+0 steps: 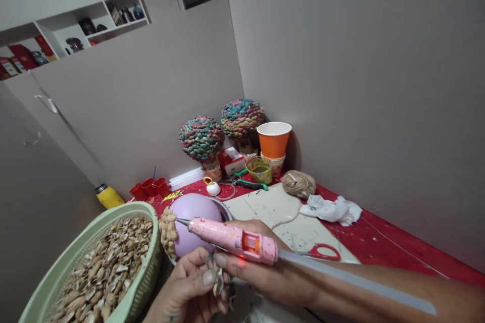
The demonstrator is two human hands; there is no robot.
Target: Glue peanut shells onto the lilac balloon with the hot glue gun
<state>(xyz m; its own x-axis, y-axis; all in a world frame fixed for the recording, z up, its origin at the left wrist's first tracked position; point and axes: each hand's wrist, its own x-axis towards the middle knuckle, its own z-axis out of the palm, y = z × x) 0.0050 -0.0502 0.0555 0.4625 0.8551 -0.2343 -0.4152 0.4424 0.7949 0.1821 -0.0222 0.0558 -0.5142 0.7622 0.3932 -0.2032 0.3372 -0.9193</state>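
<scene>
My right hand [267, 276] grips a pink hot glue gun [222, 236] with a red light glowing on it. A long translucent glue stick [356, 279] runs out of its back, over my forearm. In my left hand [185, 282] a piece of peanut shell [218, 278] is pinched between thumb and fingers, close to my right fingertips. Beyond the hands sits a lilac balloon [195, 212], with peanut shells [167, 232] stuck on its left side. The gun's metal nozzle points left, in front of the balloon near those shells.
A green basket [149, 257] of peanut shells stands at left. Behind are two colourful shell-covered balls [202, 137], an orange cup [274, 142], a yellow-green tub [259, 170], and green-handled pliers [252, 184]. Twine [298, 183], tissue [333, 210] and red scissors [324, 252] lie at right.
</scene>
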